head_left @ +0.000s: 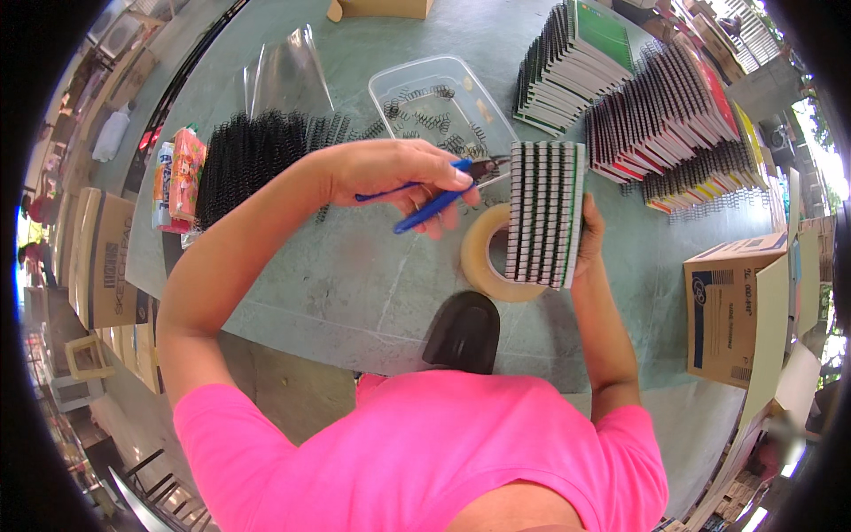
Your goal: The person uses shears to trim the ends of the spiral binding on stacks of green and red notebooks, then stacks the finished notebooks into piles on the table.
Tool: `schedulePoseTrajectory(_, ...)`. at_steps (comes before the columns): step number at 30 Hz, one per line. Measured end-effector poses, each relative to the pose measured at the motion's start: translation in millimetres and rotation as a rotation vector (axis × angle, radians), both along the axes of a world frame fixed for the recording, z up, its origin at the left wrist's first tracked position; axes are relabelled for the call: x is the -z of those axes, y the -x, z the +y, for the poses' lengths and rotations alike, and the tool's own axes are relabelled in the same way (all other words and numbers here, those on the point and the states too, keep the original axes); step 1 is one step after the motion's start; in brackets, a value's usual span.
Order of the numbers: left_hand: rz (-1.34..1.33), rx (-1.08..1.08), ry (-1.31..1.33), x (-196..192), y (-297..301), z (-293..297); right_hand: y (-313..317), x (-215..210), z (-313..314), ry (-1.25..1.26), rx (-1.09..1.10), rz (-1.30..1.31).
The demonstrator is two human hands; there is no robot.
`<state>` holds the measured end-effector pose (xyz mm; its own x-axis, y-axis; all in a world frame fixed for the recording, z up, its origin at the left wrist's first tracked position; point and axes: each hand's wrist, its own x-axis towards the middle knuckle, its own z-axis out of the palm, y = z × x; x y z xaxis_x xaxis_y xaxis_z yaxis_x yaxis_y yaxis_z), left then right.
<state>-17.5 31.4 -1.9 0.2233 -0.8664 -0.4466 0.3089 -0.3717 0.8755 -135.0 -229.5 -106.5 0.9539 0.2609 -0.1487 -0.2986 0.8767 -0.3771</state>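
My left hand [399,173] is closed around blue-handled wire cutters [434,209]. Their handles are spread, and the metal jaws reach the top left corner of a stack of spiral-bound notebooks [543,217]; whether they touch a coil I cannot tell. Gripping that stack from its right side is my right hand [590,235], partly hidden behind it. The black coil spines face me in several rows. Under the stack's left side lies a wide roll of clear tape [479,257]. Just beyond the cutters, a clear plastic tub [379,93] holds loose black coil pieces.
Many black spiral coils [253,164] lie at left, beside colourful packets [186,173] and a clear plastic sheet [288,75]. Finished-looking notebooks with green [567,66], red [660,111] and yellow [709,177] covers stand far right. A cardboard box [731,315] is at right.
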Motion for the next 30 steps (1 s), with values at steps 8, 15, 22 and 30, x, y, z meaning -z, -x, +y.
schedulePoseTrajectory(8, 0.152, 0.066, -0.015, -5, 5, -19, 15, 3, -10, 0.01, 0.026, -0.116)
schedulePoseTrajectory(15, -1.5, -0.025, -0.173, 8, 31, -31, 20, 12, -21, 0.014, 0.048, -0.092)
schedulePoseTrajectory(22, -0.124, -0.026, -0.098, -17, 30, -41, 28, 12, -25, -0.074, 0.028, -0.138)
schedulePoseTrajectory(30, -0.428, 0.046, -0.158, -24, 41, -56, 40, 8, -30, -0.042, 0.034, -0.15)
